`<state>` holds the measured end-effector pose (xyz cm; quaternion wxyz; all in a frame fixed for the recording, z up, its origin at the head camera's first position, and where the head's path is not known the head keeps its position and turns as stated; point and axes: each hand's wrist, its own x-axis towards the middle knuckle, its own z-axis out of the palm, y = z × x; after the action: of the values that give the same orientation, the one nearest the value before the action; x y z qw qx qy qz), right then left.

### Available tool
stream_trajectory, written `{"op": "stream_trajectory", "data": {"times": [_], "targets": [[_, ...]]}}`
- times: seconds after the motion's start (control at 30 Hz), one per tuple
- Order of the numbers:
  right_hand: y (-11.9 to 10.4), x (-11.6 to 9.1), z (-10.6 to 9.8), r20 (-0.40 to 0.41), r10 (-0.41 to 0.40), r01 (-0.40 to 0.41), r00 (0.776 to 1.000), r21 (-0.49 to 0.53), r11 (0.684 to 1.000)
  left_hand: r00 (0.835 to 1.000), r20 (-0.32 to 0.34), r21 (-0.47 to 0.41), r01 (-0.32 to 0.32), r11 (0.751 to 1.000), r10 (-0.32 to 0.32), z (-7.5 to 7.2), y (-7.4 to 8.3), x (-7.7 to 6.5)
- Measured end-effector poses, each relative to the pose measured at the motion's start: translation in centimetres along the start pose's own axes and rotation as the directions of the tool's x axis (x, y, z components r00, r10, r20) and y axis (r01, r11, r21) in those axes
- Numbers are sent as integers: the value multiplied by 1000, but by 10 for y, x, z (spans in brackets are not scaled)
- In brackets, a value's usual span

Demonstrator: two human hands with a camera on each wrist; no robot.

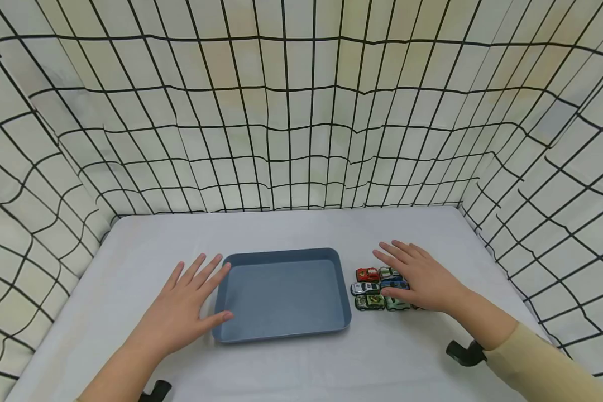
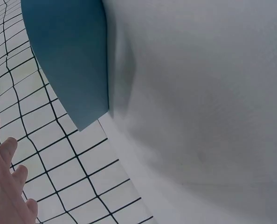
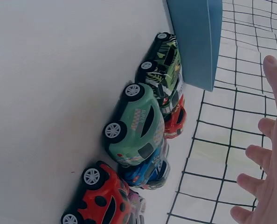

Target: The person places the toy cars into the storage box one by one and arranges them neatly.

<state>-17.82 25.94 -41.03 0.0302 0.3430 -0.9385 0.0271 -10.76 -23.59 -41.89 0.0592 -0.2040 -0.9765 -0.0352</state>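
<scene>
A blue-grey rectangular tray (image 1: pixel 281 296) lies on the white table. My left hand (image 1: pixel 181 312) is spread over its left edge with straight fingers, holding nothing. To the right of the tray, several small toy cars stand in close rows. Among them are a red car (image 1: pixel 367 274), a silver car (image 1: pixel 364 288) and a green camouflage car (image 1: pixel 369 302). My right hand (image 1: pixel 424 282) hovers over the right part of the group, fingers extended, and hides some cars. In the right wrist view a mint-green car (image 3: pixel 136 123) and a red black-spotted car (image 3: pixel 101 198) show.
A black wire grid (image 1: pixel 288 111) backed with white sheets encloses the table (image 1: pixel 301 365) at the back and both sides. Black fittings (image 1: pixel 466 353) sit at both wrists. The tray's raised wall (image 3: pixel 194 42) stands right beside the cars.
</scene>
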Motion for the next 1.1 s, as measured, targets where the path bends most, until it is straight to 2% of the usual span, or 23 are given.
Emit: {"op": "stream_trajectory", "data": {"times": [0.43, 0.57, 0.87, 1.1], "targets": [[11, 16, 10, 109, -12, -4, 994, 143, 990, 999, 47, -45, 19, 999, -17, 2, -1, -8], [14, 24, 9, 157, -4, -25, 988, 183, 983, 999, 39, -57, 16, 998, -14, 2, 0, -10], [27, 39, 11, 264, 37, -95, 964, 210, 973, 999, 26, -72, 26, 997, -24, 4, -1, -15], [25, 51, 12, 297, -11, -56, 955, 214, 975, 998, 40, -82, 43, 996, -40, 3, -3, -20]]}}
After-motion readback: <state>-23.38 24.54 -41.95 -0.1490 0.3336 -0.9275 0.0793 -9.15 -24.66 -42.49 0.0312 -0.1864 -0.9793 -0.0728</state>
